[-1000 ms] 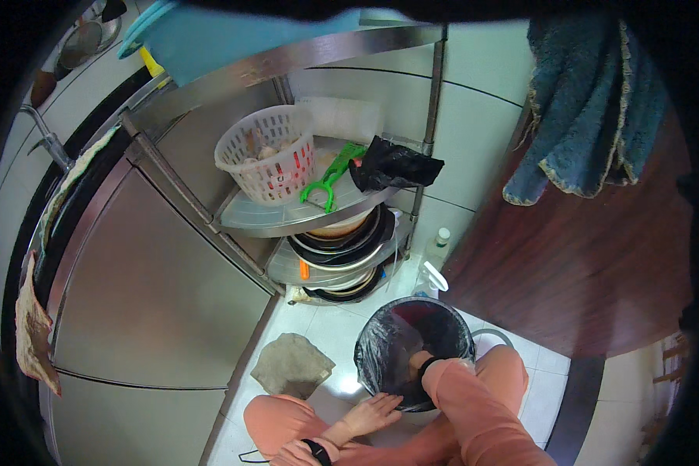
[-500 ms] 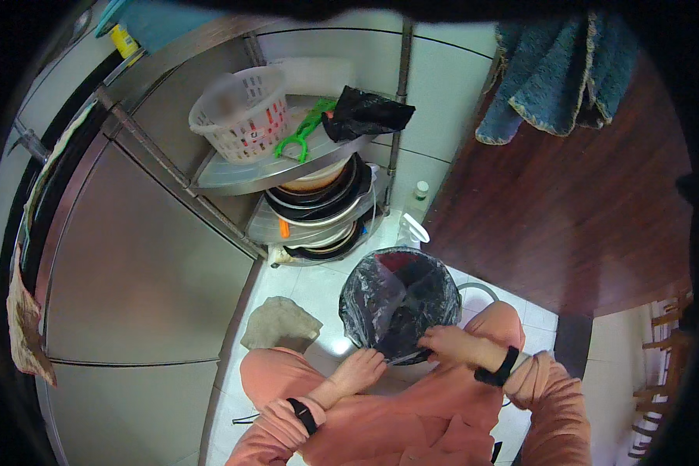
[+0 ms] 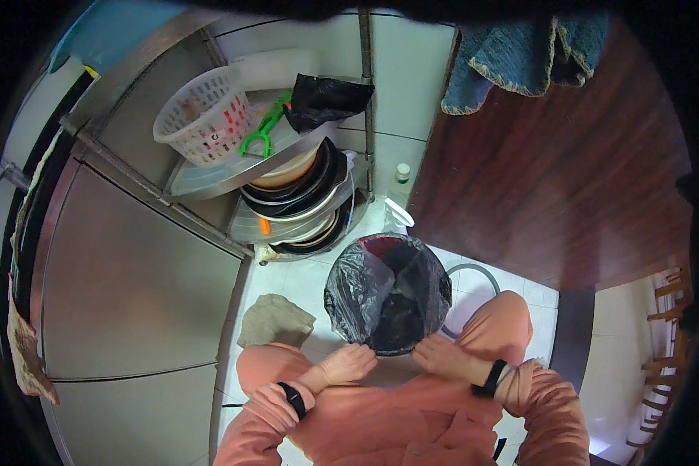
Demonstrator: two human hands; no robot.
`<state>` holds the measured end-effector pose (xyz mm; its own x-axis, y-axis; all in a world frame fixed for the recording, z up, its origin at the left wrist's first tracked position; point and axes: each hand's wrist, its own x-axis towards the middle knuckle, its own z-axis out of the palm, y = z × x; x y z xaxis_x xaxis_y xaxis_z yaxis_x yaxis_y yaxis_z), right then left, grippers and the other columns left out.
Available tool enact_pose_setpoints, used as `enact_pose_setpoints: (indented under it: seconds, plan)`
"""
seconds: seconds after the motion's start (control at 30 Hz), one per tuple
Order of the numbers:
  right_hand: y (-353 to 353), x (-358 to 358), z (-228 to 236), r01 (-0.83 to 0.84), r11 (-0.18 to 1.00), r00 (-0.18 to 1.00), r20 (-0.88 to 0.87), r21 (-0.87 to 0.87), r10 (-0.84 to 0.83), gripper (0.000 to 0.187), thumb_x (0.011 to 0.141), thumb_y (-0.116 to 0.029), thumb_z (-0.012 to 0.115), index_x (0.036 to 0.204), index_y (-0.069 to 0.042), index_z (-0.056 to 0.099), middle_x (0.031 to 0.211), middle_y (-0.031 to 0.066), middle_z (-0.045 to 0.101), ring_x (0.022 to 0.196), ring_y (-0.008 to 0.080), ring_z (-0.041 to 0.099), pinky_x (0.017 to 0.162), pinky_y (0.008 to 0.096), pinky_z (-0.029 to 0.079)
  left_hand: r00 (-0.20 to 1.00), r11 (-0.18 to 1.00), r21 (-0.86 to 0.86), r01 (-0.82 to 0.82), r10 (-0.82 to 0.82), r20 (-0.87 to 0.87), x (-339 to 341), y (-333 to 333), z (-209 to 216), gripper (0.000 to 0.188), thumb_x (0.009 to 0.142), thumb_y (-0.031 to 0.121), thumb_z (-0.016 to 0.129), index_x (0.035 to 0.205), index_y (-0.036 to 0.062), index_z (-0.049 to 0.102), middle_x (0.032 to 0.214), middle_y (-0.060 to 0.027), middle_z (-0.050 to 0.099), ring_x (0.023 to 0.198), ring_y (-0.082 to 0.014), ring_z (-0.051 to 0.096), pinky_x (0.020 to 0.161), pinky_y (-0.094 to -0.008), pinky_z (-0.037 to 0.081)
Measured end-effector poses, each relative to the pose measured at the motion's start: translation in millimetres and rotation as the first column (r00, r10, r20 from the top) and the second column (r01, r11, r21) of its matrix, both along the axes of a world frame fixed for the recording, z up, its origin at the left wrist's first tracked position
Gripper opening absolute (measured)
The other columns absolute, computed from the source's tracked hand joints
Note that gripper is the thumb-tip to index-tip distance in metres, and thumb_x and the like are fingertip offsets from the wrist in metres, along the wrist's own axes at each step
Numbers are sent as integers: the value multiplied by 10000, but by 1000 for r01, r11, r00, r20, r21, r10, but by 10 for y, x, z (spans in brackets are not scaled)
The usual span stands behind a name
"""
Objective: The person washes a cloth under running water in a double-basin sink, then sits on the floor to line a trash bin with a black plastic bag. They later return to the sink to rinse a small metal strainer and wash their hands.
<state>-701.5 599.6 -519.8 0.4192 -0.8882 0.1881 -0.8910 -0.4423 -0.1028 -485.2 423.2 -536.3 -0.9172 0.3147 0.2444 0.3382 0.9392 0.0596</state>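
Shiny black plastic bag lines an open round bin on the white tiled floor, just beyond the person's folded, salmon-clad legs. Left hand and right hand each pinch the bag's edge at the near rim, fingers curled. Flat grey-beige cloth lies to the left; a clear bottle with a white spray head stands just past the far rim.

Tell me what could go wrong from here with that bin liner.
The thin black plastic liner might tear or slip where the left hand and right hand pinch its near edge. The translucent bottle with a white trigger top stands close behind the liner and could topple if bumped.
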Motion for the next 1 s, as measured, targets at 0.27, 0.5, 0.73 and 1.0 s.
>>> enact_pose_setpoints:
  seconds: [0.27,0.5,0.73,1.0]
  plan:
    - [-21,28,-102,-134,991,976,-170,7,133,85,698,-169,548,738,-97,570,731,18,477,746,175,487,641,285,365,991,988,-109,112,-119,-58,44,-106,-142,70,706,194,533,705,125,542,739,6,454,725,-124,480,569,-242,341]
    - [84,162,-43,30,981,960,-280,193,26,119,720,-185,561,707,-80,614,783,53,566,786,192,544,657,321,384,994,989,-148,-15,31,107,195,39,-99,167,708,225,546,798,93,594,762,5,461,742,-134,491,598,-255,363]
    - [25,19,471,316,895,926,104,315,-363,182,734,-165,617,870,-45,625,801,101,594,785,273,618,701,391,475,478,398,266,-878,701,529,364,118,4,344,810,230,593,1151,187,561,672,-145,621,619,-293,637,547,-405,490]
    - [-317,-120,132,835,516,423,377,192,-824,551,776,-211,689,1182,32,408,1122,238,483,918,395,576,716,439,495,184,-478,784,-396,795,578,-121,-648,-570,321,806,330,717,847,29,612,614,-12,576,565,-98,498,554,-255,428]
